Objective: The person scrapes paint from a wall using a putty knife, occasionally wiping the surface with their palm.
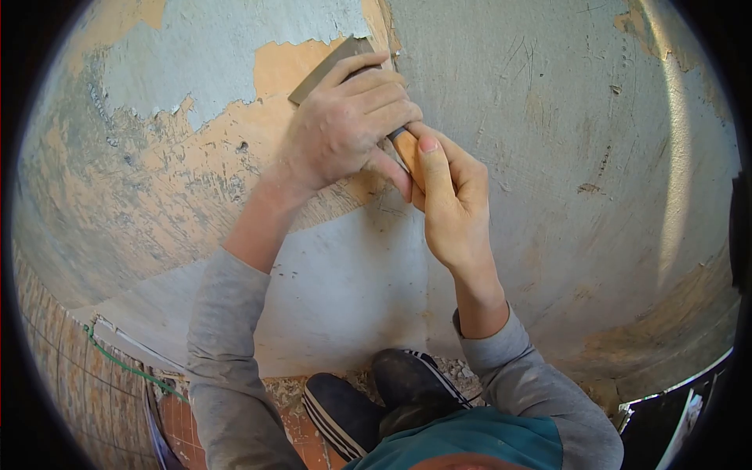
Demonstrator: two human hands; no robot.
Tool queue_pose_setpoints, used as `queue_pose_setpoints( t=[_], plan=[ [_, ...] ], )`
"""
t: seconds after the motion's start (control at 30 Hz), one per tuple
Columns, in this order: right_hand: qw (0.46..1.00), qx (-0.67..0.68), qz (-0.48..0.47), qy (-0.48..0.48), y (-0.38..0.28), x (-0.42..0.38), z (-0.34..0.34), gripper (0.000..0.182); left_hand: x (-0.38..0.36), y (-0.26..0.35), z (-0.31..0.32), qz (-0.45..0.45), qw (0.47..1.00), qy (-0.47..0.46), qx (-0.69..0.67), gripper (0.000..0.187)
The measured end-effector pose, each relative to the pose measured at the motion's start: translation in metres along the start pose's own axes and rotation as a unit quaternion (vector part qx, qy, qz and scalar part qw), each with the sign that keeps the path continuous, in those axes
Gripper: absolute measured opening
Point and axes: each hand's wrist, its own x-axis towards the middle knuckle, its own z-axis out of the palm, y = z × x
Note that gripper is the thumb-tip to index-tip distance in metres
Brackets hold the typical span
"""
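Observation:
A scraper with a wide flat metal blade (325, 72) and a wooden handle (407, 153) lies slanted against the wall (540, 188). My right hand (456, 196) grips the handle, its thumb stretched along the wood. Over the upper end, my left hand (348, 117) is curled across the neck and part of the blade, covering them from view. The blade meets the wall at the ragged edge of a grey-blue paint layer (235, 55). Bare peach-coloured surface (286, 70) shows beside it.
Scraped, scratched peach wall (188, 180) spreads to the left. Paint flakes and debris (462, 376) lie along the wall's foot, near my dark shoes (341, 407). A green cord (129, 366) runs at lower left over reddish floor tiles (184, 431). A light streak (675, 157) crosses the right side.

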Motion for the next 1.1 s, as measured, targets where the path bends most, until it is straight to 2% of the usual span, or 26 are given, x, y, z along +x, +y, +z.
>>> queue_pose_setpoints(
  t=[0.1, 0.17, 0.23, 0.3, 0.4, 0.43, 0.63, 0.73, 0.83, 0.93, 1.03, 1.1],
  plan=[
    [0.999, 0.046, -0.017, 0.02, 0.004, -0.005, 0.0, 0.043, 0.006, 0.007, -0.013, 0.002, 0.998, -0.023, -0.051, 0.064],
    [0.999, 0.038, 0.012, 0.019, -0.002, -0.014, -0.006, 0.043, 0.007, 0.016, -0.021, -0.014, 0.992, 0.004, -0.128, 0.055],
    [1.0, 0.011, 0.02, 0.015, -0.006, -0.019, -0.012, 0.042, 0.01, 0.013, -0.027, -0.046, 0.995, 0.043, -0.073, 0.047],
    [0.999, -0.034, 0.019, 0.014, -0.005, -0.021, -0.015, 0.042, 0.01, 0.003, -0.034, -0.097, 0.986, 0.089, 0.101, 0.042],
    [0.998, -0.062, 0.0, 0.026, -0.003, -0.02, -0.012, 0.041, 0.02, -0.014, -0.045, -0.165, 0.961, 0.055, 0.215, 0.036],
    [0.998, -0.066, 0.001, 0.025, -0.004, -0.02, -0.013, 0.041, 0.023, -0.018, -0.048, -0.171, 0.954, 0.031, 0.245, 0.028],
    [0.998, -0.063, 0.01, 0.024, -0.006, -0.018, -0.012, 0.04, 0.031, -0.023, -0.041, -0.07, 0.952, 0.044, 0.295, 0.011],
    [0.997, -0.062, -0.002, 0.036, -0.005, -0.006, -0.002, 0.038, 0.034, -0.02, -0.039, -0.128, 0.956, 0.091, 0.246, 0.006],
    [0.996, -0.067, -0.014, 0.049, -0.006, 0.008, 0.013, 0.037, 0.037, -0.02, -0.042, -0.185, 0.954, 0.095, 0.215, 0.004],
    [0.998, -0.05, 0.007, 0.031, -0.018, 0.003, 0.01, 0.036, 0.036, -0.022, -0.045, -0.185, 0.952, 0.1, 0.223, 0.005],
    [0.996, -0.053, -0.05, 0.057, -0.006, 0.028, 0.026, 0.04, 0.035, -0.022, -0.044, -0.185, 0.953, 0.11, 0.211, 0.005],
    [0.997, -0.035, -0.051, 0.056, -0.02, 0.021, 0.027, 0.041, 0.034, -0.021, -0.043, -0.199, 0.952, 0.121, 0.201, 0.005]
  ],
)
